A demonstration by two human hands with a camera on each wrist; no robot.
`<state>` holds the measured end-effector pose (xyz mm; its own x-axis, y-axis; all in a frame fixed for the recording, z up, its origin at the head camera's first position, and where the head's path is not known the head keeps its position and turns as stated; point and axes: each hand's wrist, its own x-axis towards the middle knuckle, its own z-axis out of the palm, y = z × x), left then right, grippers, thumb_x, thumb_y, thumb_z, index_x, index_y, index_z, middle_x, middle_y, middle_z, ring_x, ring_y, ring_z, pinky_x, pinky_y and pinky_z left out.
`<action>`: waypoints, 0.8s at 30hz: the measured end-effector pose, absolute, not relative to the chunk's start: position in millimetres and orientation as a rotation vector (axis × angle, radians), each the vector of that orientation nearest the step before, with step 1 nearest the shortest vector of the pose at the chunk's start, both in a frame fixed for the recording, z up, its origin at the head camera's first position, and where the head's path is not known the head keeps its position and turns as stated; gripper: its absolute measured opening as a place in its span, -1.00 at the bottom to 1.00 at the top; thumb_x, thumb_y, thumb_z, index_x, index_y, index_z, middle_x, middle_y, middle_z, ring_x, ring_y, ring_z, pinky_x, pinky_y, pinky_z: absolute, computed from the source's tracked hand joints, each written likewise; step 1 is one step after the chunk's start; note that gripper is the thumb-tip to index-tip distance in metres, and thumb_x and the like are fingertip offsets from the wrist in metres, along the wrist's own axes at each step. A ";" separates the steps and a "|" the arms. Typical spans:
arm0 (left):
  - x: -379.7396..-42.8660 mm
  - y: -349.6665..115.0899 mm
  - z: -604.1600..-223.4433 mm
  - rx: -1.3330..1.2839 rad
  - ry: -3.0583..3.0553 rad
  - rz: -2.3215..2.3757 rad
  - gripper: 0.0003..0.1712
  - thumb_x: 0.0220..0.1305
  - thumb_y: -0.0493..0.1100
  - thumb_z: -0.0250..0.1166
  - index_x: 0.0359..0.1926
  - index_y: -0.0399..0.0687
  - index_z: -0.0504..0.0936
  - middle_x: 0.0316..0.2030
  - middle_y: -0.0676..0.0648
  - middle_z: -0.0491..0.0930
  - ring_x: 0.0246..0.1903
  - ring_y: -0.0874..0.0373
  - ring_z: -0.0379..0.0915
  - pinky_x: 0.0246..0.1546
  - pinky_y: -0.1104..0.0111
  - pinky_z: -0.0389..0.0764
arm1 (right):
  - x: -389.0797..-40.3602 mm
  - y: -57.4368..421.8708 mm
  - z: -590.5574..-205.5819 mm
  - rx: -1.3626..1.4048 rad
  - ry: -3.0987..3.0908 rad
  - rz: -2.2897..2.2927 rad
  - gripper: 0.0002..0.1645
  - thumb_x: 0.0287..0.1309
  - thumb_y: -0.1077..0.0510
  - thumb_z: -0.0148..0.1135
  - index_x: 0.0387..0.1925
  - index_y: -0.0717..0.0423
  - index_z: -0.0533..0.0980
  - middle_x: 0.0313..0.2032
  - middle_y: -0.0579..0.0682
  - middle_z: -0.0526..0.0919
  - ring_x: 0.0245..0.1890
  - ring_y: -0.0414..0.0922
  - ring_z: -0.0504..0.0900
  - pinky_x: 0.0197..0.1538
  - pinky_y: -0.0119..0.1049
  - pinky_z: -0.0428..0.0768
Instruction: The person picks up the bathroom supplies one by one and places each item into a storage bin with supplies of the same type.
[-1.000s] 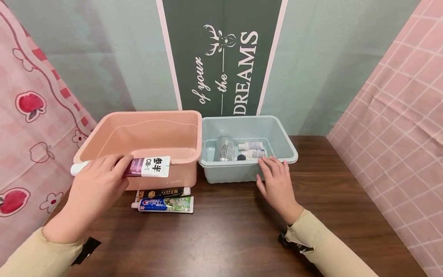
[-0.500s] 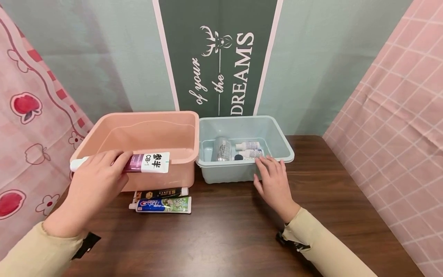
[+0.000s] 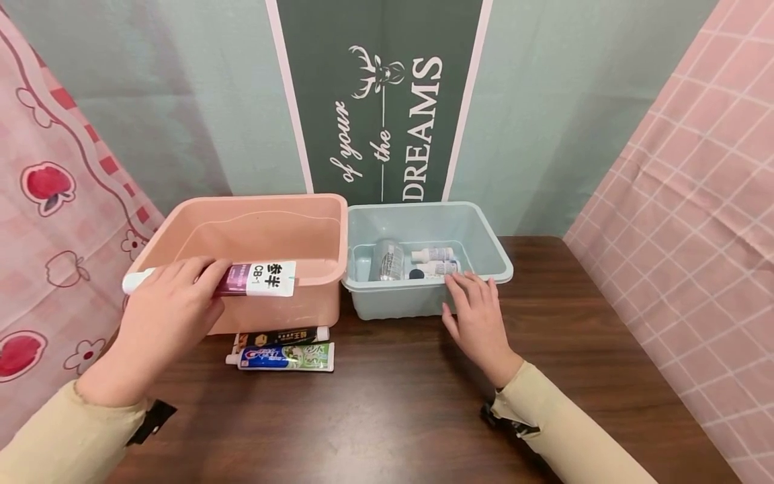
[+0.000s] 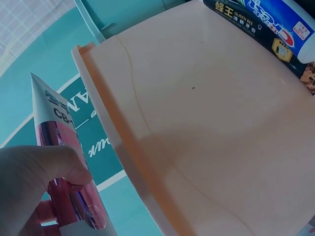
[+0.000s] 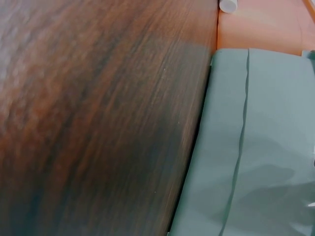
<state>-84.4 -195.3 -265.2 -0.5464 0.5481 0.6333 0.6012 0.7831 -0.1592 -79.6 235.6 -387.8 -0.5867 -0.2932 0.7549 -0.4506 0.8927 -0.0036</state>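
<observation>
My left hand [image 3: 172, 306] grips a purple and white toothpaste tube [image 3: 263, 278] by its middle, above the front rim of the pink bin [image 3: 305, 306]. In the left wrist view the thumb lies across the tube [image 4: 54, 128]. On the right, my right hand [image 3: 480, 323] rests its fingertips at the front rim of the light blue bin [image 3: 393, 302], holding nothing. That hand is out of sight in the right wrist view. Inside the blue bin lie a clear bottle [image 3: 391, 260] and small white bottles [image 3: 435, 255], one of them with a dark cap.
In front of the pink bin, a blue and green toothpaste tube [image 3: 287, 357] lies on the brown table [image 3: 387, 417] against a black toothpaste tube [image 3: 284, 337]. The two bins stand side by side before a green curtain [image 3: 236, 101]. Pink cloths hang at both sides.
The head view has shifted slightly, moving the scene a little to the left. My left hand with the toothpaste tube has risen slightly; the right hand stays at the blue bin's rim.
</observation>
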 end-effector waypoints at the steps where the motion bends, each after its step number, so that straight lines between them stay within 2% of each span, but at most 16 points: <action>1: -85.0 -195.2 -264.6 -0.849 -2.277 -0.100 -0.51 -0.14 -0.33 0.25 -0.06 -0.32 0.48 -0.26 -0.27 0.49 -0.29 -0.23 0.43 -0.24 -0.03 0.46 | -79.8 235.8 -387.2 0.531 -2.235 0.249 -0.43 0.03 0.18 0.15 0.12 0.28 0.40 0.05 0.25 0.42 0.13 0.22 0.32 0.15 0.38 0.10; 9: -90.6 -195.2 -259.4 -0.855 -2.234 -0.092 -0.55 -0.11 -0.33 0.18 -0.08 -0.32 0.48 -0.28 -0.26 0.50 -0.35 -0.23 0.43 -0.28 -0.01 0.46 | -80.5 237.3 -387.0 0.529 -2.228 0.254 -0.43 0.02 0.18 0.15 0.11 0.29 0.40 0.05 0.25 0.42 0.13 0.23 0.33 0.15 0.38 0.10; 15: -95.1 -193.6 -256.2 -0.851 -2.243 -0.088 -0.58 -0.11 -0.34 0.26 -0.11 -0.31 0.48 -0.29 -0.26 0.50 -0.35 -0.23 0.43 -0.22 -0.01 0.45 | -79.2 237.2 -386.4 0.524 -2.239 0.251 -0.43 0.00 0.19 0.17 0.11 0.28 0.40 0.04 0.25 0.42 0.13 0.22 0.33 0.15 0.37 0.10; 24: -105.2 -194.1 -248.5 -0.851 -2.235 -0.080 -0.55 -0.15 -0.37 0.26 -0.10 -0.30 0.49 -0.21 -0.25 0.50 -0.33 -0.25 0.45 -0.26 0.00 0.45 | -79.3 235.8 -385.6 0.529 -2.241 0.239 -0.44 0.02 0.18 0.15 0.11 0.28 0.41 0.04 0.25 0.42 0.13 0.21 0.33 0.13 0.37 0.13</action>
